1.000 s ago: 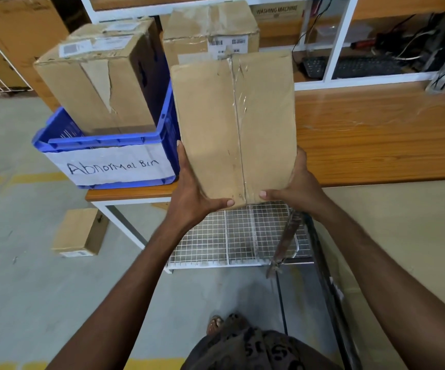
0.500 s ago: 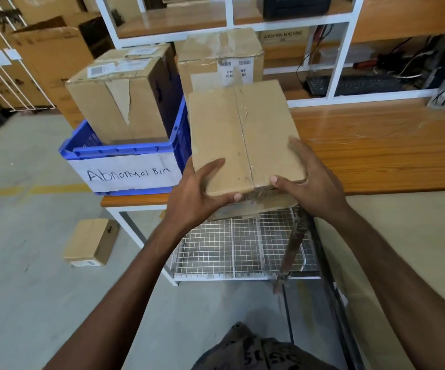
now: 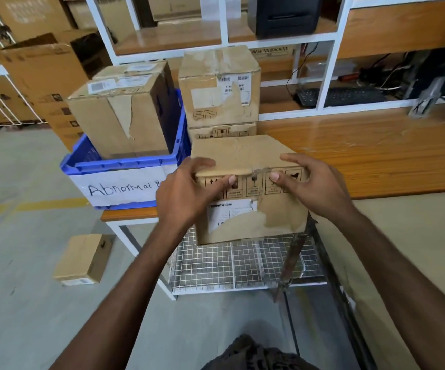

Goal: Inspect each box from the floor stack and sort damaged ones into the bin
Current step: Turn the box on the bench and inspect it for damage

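A cardboard box [image 3: 253, 222] with a torn label sits mid-frame, held at the table's [image 3: 376, 156] near edge, above a wire rack [image 3: 242, 265]. The left hand [image 3: 186, 193] and right hand [image 3: 314, 185] grip its upper front edge, fingers [image 3: 229, 180] curled onto the front face and thumbs on top. Just left, the blue bin [image 3: 125, 165] holds a torn box [image 3: 120, 121]. A small box [image 3: 82, 260] lies on the floor, lower left.

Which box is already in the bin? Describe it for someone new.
Start at the wooden table; the blue bin labelled Abnormal sits on its left end. The box stands inside it. Unlike the stacked boxes beside it, its front has a long vertical tear.
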Tool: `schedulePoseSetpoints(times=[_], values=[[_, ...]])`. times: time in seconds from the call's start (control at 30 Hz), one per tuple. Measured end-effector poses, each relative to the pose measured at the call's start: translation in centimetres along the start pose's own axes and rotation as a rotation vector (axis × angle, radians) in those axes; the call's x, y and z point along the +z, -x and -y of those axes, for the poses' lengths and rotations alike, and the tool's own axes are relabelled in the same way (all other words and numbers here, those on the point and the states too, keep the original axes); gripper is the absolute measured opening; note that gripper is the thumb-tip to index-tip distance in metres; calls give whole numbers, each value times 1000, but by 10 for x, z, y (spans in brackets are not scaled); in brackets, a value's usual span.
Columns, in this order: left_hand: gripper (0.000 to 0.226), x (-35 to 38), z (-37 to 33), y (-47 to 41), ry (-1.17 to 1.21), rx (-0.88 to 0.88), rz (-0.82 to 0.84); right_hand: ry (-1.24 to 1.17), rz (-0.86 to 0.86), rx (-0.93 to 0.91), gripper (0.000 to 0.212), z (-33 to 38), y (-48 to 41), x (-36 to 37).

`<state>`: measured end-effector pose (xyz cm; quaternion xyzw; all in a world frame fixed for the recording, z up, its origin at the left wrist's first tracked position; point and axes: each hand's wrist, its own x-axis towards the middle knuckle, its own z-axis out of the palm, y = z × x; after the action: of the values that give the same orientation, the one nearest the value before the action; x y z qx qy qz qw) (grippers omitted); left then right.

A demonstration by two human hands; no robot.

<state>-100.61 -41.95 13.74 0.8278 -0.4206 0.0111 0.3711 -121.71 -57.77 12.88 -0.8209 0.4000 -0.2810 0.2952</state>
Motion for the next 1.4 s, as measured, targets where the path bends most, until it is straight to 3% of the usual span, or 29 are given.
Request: schedulePoseSetpoints(times=[0.13,0.3,0.43,0.53,0.63,0.8,0.9,1.0,1.07,1.23,1.4], values=[[72,-15,-16,-13,-37,50,-25,22,-99,29,87,20,-10,-13],[74,-12,-20,-38,-9,-20,-56,-1,-234,103,88,46,-30,-7],[98,-11,-29,-48,31,-74,-103,-52,-287,134,100,57,-49,-7],[120,-11,-30,-52,92,-93,-58,-105,-198,148,110,57,-56,-13],[136,-6,-23,-55,132,-4,-20,-121,-132,153,116,53,-60,-11],[124,5,-18,-65,76,47,-69,-165,-221,160,88,48,-70,-3],[121,9,-13,-69,187,-45,-68,-131,-169,137,97,45,-70,3],[90,17,-7,-64,360,-167,-20,-115,-12,170,110,38,-63,7],[81,16,-2,-61,434,-158,-2,-151,17,177,115,34,-60,5],[108,-3,-5,-70,546,3,53,-304,-30,205,105,34,-64,-6],[103,-10,-13,-76,439,39,31,-214,-142,206,92,44,-66,1]])
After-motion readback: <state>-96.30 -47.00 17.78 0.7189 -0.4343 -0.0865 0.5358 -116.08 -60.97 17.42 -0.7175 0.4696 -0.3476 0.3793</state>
